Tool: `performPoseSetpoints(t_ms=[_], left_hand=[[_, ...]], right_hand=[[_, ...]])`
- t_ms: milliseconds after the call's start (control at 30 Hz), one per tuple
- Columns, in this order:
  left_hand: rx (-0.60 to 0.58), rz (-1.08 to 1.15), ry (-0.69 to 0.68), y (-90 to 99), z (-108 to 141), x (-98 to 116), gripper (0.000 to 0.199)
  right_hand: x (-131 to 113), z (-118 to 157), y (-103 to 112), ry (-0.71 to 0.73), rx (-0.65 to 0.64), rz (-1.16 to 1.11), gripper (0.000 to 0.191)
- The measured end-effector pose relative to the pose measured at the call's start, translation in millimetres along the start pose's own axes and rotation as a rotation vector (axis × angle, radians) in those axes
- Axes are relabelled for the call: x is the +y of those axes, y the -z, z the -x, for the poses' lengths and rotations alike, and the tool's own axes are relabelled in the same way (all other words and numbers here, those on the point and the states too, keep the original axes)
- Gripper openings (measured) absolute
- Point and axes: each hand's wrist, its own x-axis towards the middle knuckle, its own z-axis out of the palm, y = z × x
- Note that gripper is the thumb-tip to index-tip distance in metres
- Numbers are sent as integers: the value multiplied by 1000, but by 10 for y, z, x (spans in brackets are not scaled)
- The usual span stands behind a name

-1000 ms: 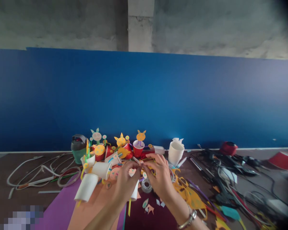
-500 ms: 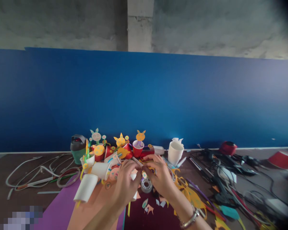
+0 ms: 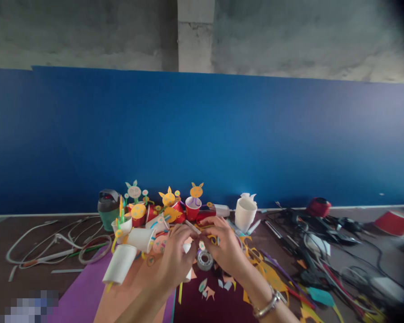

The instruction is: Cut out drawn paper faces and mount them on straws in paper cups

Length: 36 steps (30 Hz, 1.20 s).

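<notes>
My left hand (image 3: 177, 251) and my right hand (image 3: 225, 246) meet at the fingertips above the middle of the table. Both are closed in a pinch. What lies between the fingers is too small to make out; a pale thin strip (image 3: 191, 227) shows just beyond them. A small round paper cutout (image 3: 202, 245) shows between the hands. Below the fingertips lies a tape roll (image 3: 205, 260). Left of my left hand are a white paper cup (image 3: 120, 264) on its side and another tipped white cup (image 3: 142, 239).
Red cups with paper animal heads, one an orange head (image 3: 196, 191), stand along the blue wall (image 3: 202, 134). White stacked cups (image 3: 245, 214) stand right of them. Paper scraps (image 3: 208, 293) lie in front. Black cables and a glue gun (image 3: 314, 273) crowd the right; white cables (image 3: 37, 226) the left.
The view has shifted very slightly. Both hands keep the same pinched position, and no object has visibly moved on the table.
</notes>
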Motion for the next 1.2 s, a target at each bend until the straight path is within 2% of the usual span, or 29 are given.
performPoseSetpoints(t_ms=[167, 300, 433, 533, 600, 667, 733, 867, 967, 1100, 1200], left_hand=[[-16, 17, 27, -5, 6, 12, 12], [-12, 125, 96, -7, -6, 17, 9], [-41, 393, 343, -18, -6, -14, 16], [-91, 602, 562, -34, 2, -70, 23], [-118, 728, 650, -44, 5, -108, 23], [-131, 860, 693, -48, 3, -131, 20], [-130, 976, 712, -47, 0, -132, 16], [-108, 1077, 730, -39, -10, -102, 15], [-83, 950, 709, -32, -20, -87, 22], [-72, 675, 559, -13, -33, -76, 22], [-110, 652, 539, -16, -28, -85, 23]], right_hand=[[-14, -1, -25, -28, 49, -5, 14], [50, -22, -45, -135, 95, -112, 12], [315, -43, -15, -230, 133, -106, 17], [499, -27, 22, -242, 79, 196, 19], [513, -13, 35, -216, 52, 322, 6], [432, -12, 37, -128, 19, 255, 29], [305, -24, 32, -16, -16, 73, 30], [140, -47, 23, 50, -9, -123, 6], [147, -46, 24, -46, -15, -213, 9], [188, -41, 34, -203, -97, -344, 16], [182, -41, 31, -272, -143, -466, 15]])
